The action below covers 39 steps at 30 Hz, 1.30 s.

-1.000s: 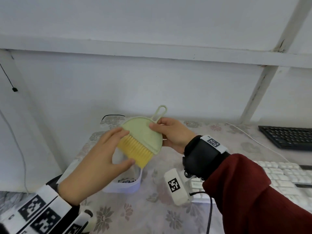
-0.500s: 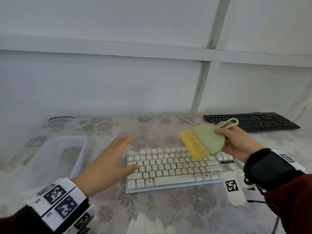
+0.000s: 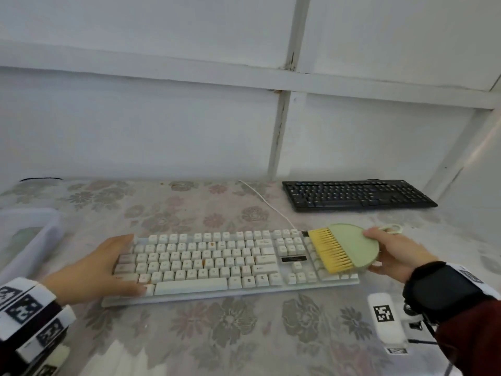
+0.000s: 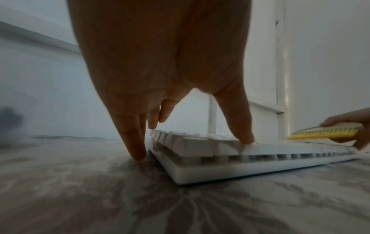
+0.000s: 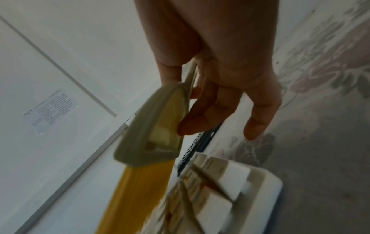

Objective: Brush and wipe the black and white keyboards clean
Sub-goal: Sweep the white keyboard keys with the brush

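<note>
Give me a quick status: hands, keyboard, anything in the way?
Left hand flat on white keyboard. Right hand holds brush over its right end. Nothing blocking.

Plain home-like desk corner, suggested by a flowered tablecloth (image 3: 217, 335), bare white panelled walls (image 3: 162, 131), two keyboards (image 3: 357, 195) laid out

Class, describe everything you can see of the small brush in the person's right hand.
The brush has a flat, rounded pale-green plastic body, a looped handle and a fan of yellow bristles. The right hand grips it at the handle end, bristles pointing left, above the number-pad end of the white keyboard; whether they touch the keys is unclear.
</note>
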Each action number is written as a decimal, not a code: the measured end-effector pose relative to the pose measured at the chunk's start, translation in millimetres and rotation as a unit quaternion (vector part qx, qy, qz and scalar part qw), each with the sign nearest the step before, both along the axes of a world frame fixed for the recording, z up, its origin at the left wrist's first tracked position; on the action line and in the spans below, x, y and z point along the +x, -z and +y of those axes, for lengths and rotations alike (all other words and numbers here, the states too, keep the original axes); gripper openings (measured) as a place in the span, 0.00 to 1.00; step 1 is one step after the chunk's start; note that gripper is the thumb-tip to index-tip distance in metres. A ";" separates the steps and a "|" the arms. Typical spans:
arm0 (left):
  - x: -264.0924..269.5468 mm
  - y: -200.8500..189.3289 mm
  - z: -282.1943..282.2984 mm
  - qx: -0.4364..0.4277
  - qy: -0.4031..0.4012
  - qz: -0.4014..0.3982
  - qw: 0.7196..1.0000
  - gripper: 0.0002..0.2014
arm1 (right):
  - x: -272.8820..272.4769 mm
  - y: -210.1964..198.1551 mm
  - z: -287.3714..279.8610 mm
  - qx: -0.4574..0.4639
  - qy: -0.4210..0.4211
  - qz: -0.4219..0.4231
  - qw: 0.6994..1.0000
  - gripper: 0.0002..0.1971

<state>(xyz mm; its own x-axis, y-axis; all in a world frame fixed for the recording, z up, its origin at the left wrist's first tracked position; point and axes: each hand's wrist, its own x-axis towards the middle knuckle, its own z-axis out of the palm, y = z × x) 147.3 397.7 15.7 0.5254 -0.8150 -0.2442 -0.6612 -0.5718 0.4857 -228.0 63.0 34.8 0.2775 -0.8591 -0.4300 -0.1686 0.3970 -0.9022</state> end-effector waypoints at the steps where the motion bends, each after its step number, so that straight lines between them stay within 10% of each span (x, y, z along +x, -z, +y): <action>1: 2.4 3.7 0.9 0.002 0.001 -0.002 1.000 0.75 | -0.6 1.8 -2.5 0.010 -0.007 -0.005 1.000 0.03; 11: 8.8 15.8 -2.7 0.048 -0.043 0.004 0.998 0.56 | 0.9 13.7 -8.2 0.048 -0.051 -0.039 0.997 0.03; 24: 11.7 5.3 1.6 0.034 -0.042 0.182 0.982 0.60 | 0.2 11.1 -8.7 0.054 -0.045 -0.090 0.994 0.02; 39: 3.5 13.5 4.6 0.014 -0.064 0.114 0.991 0.70 | -24.1 -33.3 -24.3 -0.072 0.109 -0.126 0.983 0.11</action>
<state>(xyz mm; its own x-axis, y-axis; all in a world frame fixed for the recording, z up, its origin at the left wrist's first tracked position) 150.8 402.2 2.2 0.5529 -0.7362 -0.3903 -0.4573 -0.6596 0.5965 -252.1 38.7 68.1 0.1610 -0.9572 -0.2404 0.1418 0.2634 -0.9542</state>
